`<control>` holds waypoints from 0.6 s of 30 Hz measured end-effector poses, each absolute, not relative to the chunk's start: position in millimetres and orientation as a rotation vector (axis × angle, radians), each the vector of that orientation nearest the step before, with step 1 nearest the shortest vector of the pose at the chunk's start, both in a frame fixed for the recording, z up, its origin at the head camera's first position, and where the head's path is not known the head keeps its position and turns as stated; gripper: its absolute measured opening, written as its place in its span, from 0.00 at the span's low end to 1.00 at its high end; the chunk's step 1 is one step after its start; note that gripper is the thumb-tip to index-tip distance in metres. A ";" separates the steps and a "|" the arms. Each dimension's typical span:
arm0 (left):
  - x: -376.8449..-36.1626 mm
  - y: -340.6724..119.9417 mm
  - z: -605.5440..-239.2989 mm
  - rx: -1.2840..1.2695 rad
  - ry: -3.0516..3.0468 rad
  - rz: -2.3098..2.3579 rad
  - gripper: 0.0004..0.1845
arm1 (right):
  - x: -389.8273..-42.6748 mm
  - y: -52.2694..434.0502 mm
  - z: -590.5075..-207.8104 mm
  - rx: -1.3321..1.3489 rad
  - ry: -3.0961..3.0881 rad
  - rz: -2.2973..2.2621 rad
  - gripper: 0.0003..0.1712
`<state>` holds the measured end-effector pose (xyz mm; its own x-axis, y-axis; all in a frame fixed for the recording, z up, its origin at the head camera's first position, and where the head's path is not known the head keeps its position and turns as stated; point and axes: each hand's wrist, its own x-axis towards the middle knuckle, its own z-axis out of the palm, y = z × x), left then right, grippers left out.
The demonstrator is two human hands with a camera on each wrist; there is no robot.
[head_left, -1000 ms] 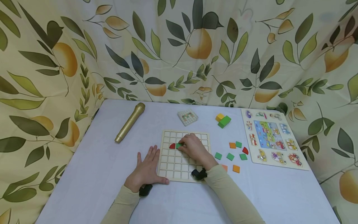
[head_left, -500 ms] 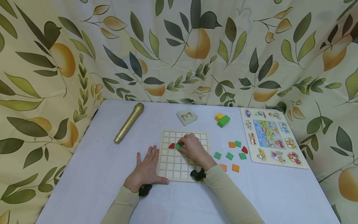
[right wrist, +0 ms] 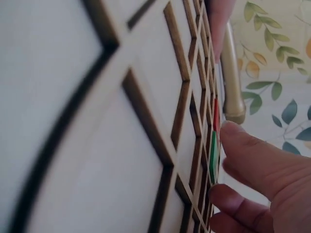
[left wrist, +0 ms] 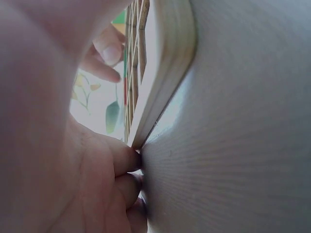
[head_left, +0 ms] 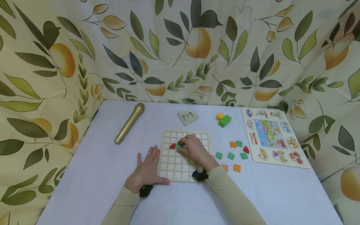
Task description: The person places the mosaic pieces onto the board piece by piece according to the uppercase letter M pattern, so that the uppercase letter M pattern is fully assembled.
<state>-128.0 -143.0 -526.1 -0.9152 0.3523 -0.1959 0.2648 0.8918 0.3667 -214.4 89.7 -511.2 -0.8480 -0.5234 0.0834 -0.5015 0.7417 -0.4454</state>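
Observation:
A wooden grid board with square cells lies on the table. In an upper row sit a red quarter-round tile and, right beside it, a green square tile. My right hand reaches over the board, its thumb and fingers bent around the green tile's edges. The right wrist view shows this green tile low in its cell between thumb and fingertips. My left hand lies spread at the board's left edge, thumb along the front left corner. From the left wrist view, its fingers touch the board's side.
Loose green, orange and red tiles lie right of the board. Behind are a small pattern card and a green block against a yellow one. A gold microphone lies left; a picture puzzle board lies right.
The hands and tiles keep their places on the board. Only the head view has shifted slightly.

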 end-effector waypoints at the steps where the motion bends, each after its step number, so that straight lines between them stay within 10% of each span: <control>1: -128.1 -143.0 -526.2 0.466 2.803 0.490 0.75 | -214.1 90.9 -510.9 -0.851 2.879 -0.729 0.18; 18: -128.2 -143.4 -528.7 0.458 2.797 0.544 0.76 | -207.5 155.2 -493.5 -0.786 2.893 -0.957 0.20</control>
<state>-128.2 -143.4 -528.7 -0.9181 0.3501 -0.1861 0.2548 0.8807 0.3994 -207.5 155.2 -493.5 -0.8753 -0.4574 0.1570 -0.4608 0.6904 -0.5577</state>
